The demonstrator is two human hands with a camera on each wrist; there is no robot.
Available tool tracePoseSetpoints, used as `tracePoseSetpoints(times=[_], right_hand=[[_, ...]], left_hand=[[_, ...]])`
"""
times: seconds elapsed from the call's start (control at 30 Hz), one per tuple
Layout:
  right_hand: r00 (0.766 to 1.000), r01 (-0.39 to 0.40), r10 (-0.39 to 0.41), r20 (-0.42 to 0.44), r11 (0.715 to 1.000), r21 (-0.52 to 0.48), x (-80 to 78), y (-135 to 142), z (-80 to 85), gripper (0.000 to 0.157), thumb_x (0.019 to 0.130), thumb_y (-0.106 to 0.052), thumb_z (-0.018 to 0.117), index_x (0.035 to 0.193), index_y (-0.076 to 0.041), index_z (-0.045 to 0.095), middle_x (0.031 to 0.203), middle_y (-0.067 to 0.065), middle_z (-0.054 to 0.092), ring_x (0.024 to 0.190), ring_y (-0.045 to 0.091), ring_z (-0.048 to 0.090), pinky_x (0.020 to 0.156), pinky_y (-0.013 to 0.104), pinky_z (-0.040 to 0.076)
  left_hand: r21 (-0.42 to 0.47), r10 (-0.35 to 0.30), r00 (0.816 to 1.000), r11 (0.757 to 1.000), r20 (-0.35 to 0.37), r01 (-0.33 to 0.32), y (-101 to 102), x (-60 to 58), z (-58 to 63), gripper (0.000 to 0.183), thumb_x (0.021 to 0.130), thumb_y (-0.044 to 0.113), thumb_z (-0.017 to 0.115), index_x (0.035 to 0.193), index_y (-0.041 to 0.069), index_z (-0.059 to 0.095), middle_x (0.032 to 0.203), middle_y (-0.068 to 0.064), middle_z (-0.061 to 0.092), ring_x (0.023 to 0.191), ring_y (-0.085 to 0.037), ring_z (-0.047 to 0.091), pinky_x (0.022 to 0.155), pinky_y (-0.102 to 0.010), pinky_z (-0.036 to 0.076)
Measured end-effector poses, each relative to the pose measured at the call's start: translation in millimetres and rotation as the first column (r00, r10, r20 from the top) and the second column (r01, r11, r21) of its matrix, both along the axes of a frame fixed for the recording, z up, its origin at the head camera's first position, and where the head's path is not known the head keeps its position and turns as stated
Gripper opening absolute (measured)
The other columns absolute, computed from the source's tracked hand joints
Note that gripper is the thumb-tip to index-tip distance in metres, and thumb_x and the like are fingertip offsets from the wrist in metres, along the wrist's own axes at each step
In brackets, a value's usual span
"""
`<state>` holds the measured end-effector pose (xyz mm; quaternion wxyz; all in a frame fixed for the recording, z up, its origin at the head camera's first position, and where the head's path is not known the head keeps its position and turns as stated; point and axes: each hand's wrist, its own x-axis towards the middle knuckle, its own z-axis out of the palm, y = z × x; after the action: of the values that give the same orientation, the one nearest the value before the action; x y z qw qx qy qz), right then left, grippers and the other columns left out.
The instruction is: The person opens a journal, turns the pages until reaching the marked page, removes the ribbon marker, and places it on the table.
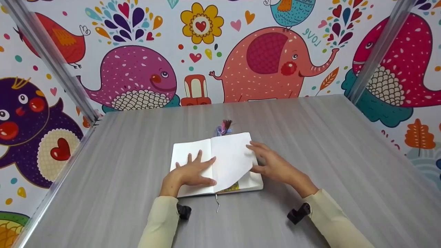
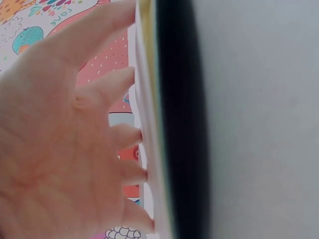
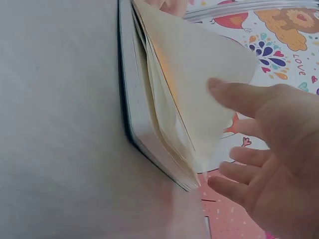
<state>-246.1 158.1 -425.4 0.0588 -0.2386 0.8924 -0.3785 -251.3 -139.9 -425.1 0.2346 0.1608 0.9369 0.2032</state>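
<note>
An open notebook [image 1: 193, 148] with blank white pages lies on the table. My left hand [image 1: 193, 172] rests on its left page with the fingers spread. In the left wrist view, that hand's fingertips touch the page beside the dark cover edge. A loose, curved page [image 1: 231, 162] stands raised over the right half, with a yellowish printed patch [image 1: 232, 187] showing beneath its lower corner. My right hand [image 1: 275, 165] is at this page's outer edge, fingers loosely extended. In the right wrist view, its thumb overlaps the raised page [image 3: 199, 69]; whether it touches is unclear.
A tassel [image 1: 224, 127] of pink, dark and bluish strands sticks out above the notebook's top edge. A thin ribbon [image 1: 217, 203] hangs from the bottom of the spine. The grey table [image 1: 137, 137] meets a wall [image 1: 213, 62] printed with cartoon animals, with metal posts [image 1: 379, 51] at the corners.
</note>
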Motion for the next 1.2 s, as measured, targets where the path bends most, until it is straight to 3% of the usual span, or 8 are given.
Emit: tracePoseSetpoints(times=[0.1, 0.2, 0.4, 0.57, 0.7, 0.9, 1.2], right_hand=[[0.993, 0.056, -0.043, 0.108, 0.991, -0.122, -0.5, -3, -2.7, 0.074, 0.092, -0.018, 0.073, 0.155, -0.004, 0.035, 0.160, 0.019, 0.036, 0.143, 0.043, 0.043, 0.112, 0.056, 0.041], [0.977, 0.108, -0.056, 0.207, 0.962, -0.249, -1.7, -5, -5.2, 0.072, 0.096, -0.019, 0.067, 0.156, -0.001, 0.030, 0.157, 0.022, 0.041, 0.140, 0.043, 0.046, 0.111, 0.053, 0.044], [0.928, 0.267, -0.102, 0.358, 0.852, -0.449, -4.9, -7, -6.2, 0.066, 0.101, -0.013, 0.055, 0.157, 0.002, 0.023, 0.159, 0.023, 0.037, 0.140, 0.039, 0.047, 0.107, 0.040, 0.051], [0.872, 0.407, -0.153, 0.466, 0.755, -0.514, -6.6, -9, -9.3, 0.063, 0.102, -0.018, 0.055, 0.156, -0.001, 0.026, 0.157, 0.018, 0.041, 0.140, 0.033, 0.048, 0.106, 0.036, 0.051], [0.832, 0.492, -0.194, 0.519, 0.690, -0.531, -8.1, -14, -15.0, 0.063, 0.099, -0.013, 0.060, 0.154, 0.000, 0.033, 0.151, 0.019, 0.049, 0.126, 0.024, 0.059, 0.093, 0.027, 0.055], [0.795, 0.556, -0.256, 0.549, 0.669, -0.493, -8.8, -18, -21.5, 0.055, 0.093, -0.003, 0.065, 0.145, 0.000, 0.048, 0.134, 0.021, 0.063, 0.091, 0.008, 0.067, 0.073, 0.023, 0.056], [0.797, 0.557, -0.261, 0.545, 0.666, -0.495, -9.0, -18, -22.7, 0.055, 0.088, 0.001, 0.070, 0.141, -0.001, 0.054, 0.105, 0.006, 0.072, 0.079, 0.009, 0.066, 0.066, 0.024, 0.055]], left_hand=[[0.002, 0.001, 1.000, 1.000, 0.001, -0.001, 0, 0.4, -0.4, 0.084, 0.088, 0.058, 0.067, 0.158, 0.035, 0.027, 0.169, -0.020, -0.006, 0.152, -0.052, -0.010, 0.108, -0.084, -0.004], [0.004, -0.001, 1.000, 1.000, 0.002, 0.001, 0, 0.3, -0.5, 0.084, 0.089, 0.059, 0.066, 0.159, 0.035, 0.026, 0.169, -0.020, -0.006, 0.152, -0.052, -0.011, 0.108, -0.084, -0.004], [0.013, -0.002, 1.000, 1.000, 0.003, 0.002, 1, -0.3, -0.4, 0.085, 0.088, 0.058, 0.067, 0.159, 0.035, 0.026, 0.169, -0.020, -0.007, 0.152, -0.052, -0.011, 0.108, -0.084, -0.005], [0.016, -0.001, 1.000, 1.000, 0.001, 0.001, 1, -0.4, -1.6, 0.085, 0.088, 0.058, 0.068, 0.159, 0.036, 0.026, 0.169, -0.019, -0.007, 0.152, -0.051, -0.011, 0.108, -0.084, -0.004], [0.016, 0.003, 1.000, 1.000, -0.003, -0.003, -1, 0.3, -1.5, 0.085, 0.088, 0.057, 0.068, 0.159, 0.035, 0.026, 0.169, -0.019, -0.006, 0.152, -0.051, -0.011, 0.108, -0.084, -0.004], [0.009, -0.002, 1.000, 1.000, -0.001, 0.002, -1, -0.1, -1.4, 0.086, 0.088, 0.058, 0.067, 0.159, 0.035, 0.025, 0.169, -0.019, -0.007, 0.152, -0.051, -0.011, 0.108, -0.084, -0.004], [0.007, -0.006, 1.000, 1.000, -0.003, 0.006, -1, -0.6, -1.7, 0.086, 0.088, 0.060, 0.067, 0.159, 0.034, 0.025, 0.169, -0.019, -0.007, 0.152, -0.052, -0.011, 0.107, -0.085, -0.004]])
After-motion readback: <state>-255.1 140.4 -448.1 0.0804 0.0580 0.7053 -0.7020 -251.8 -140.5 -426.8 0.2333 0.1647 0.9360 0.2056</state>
